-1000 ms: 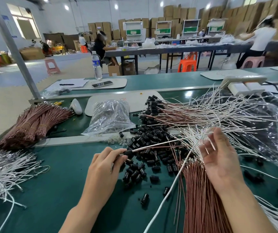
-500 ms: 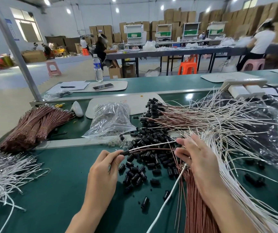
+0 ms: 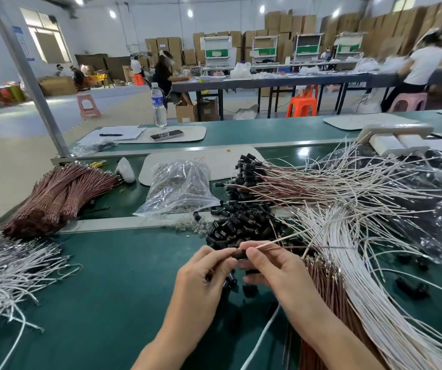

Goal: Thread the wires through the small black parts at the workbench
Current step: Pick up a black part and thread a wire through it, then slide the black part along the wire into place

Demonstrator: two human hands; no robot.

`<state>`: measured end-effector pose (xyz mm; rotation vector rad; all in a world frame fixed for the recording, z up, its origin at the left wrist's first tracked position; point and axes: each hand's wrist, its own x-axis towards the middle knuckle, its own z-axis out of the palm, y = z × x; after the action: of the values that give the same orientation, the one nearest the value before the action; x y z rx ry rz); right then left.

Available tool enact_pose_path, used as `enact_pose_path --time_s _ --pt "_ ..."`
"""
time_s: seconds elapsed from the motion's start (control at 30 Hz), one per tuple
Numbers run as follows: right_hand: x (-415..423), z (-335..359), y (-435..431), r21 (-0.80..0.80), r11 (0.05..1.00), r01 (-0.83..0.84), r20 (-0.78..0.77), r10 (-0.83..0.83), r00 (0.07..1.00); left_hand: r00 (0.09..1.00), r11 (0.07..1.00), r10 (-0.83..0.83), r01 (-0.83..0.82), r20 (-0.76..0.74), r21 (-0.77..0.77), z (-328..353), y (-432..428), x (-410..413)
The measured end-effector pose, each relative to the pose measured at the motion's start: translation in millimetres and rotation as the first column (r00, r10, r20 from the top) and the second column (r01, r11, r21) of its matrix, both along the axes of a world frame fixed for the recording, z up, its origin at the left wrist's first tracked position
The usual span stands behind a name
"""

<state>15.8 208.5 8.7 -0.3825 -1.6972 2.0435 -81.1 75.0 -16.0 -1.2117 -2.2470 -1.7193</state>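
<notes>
Hands meet mid-bench: left hand (image 3: 201,279) pinches a small black part (image 3: 239,254), right hand (image 3: 273,271) pinches two wires (image 3: 281,239) at its mouth. Threaded pieces (image 3: 281,182) lie at one o'clock; loose black parts (image 3: 241,222) at twelve and bare wires (image 3: 361,276) at four suggest plenty of work remains.

Workbench layout around the heap

A heap of small parts (image 3: 243,222) is set mid-frame on the workbench (image 3: 107,303); a plastic bag (image 3: 179,188) is placed behind-left, tied wire bundles (image 3: 59,193) at centre left, loose wires (image 3: 3,268) at lower left, fanned wires (image 3: 361,236) at right.

Left hand (image 3: 199,279), right hand (image 3: 275,273), fingers (image 3: 223,253) together
</notes>
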Motion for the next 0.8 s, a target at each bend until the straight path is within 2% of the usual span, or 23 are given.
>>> enact_pose_path --time_s 0.2,0.33,0.8 --pt "-3 -2 7 -0.214 0.968 0.134 -0.035 -0.145 0.989 0.997 1.0 0.001 -0.003 0.079 0.031 -1 -3 1" --pt "-4 -3 13 -0.333 0.931 0.148 -0.056 -0.177 0.983 0.995 1.0 0.02 -0.022 0.1 0.021 -1 -4 0" --pt "-4 -3 9 -0.309 0.949 0.066 -0.037 -0.081 0.996 0.99 1.0 -0.015 0.014 0.139 0.011 3 -5 3"
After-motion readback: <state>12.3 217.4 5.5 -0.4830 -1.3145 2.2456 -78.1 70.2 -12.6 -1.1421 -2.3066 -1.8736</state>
